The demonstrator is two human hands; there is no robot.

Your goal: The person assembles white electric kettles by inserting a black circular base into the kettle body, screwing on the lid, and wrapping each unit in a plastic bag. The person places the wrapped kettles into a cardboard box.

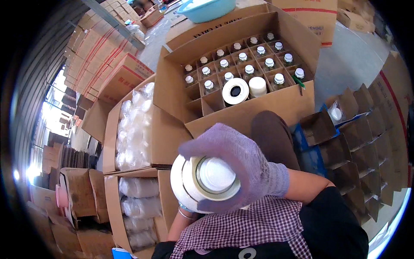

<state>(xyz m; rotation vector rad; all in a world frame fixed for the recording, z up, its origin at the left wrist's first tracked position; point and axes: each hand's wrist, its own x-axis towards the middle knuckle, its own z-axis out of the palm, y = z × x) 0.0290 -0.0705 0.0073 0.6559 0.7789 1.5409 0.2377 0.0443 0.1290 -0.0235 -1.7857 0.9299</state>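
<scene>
Right hand (248,166) in a purple knit glove, lower centre of frame, fingers (202,146) clenched over a glass jar (214,176) with a white cap, seen top-down. A white tape roll (183,179) sits ringed around the jar, just below the glove. Left hand (186,210) mostly hidden under the jar and roll; only a wrist bit shows, so its fingers cannot be told. Upper centre: open cardboard box (258,110) with dividers, white-capped jars (248,69) in most cells, front-left cells empty. A second tape roll (235,91) and a white cylinder (257,86) lie on the dividers. Left of frame: cartons of clear plastic bags (133,129). Right: stacked cardboard dividers (366,142). Top: turquoise basin (206,8).
</scene>
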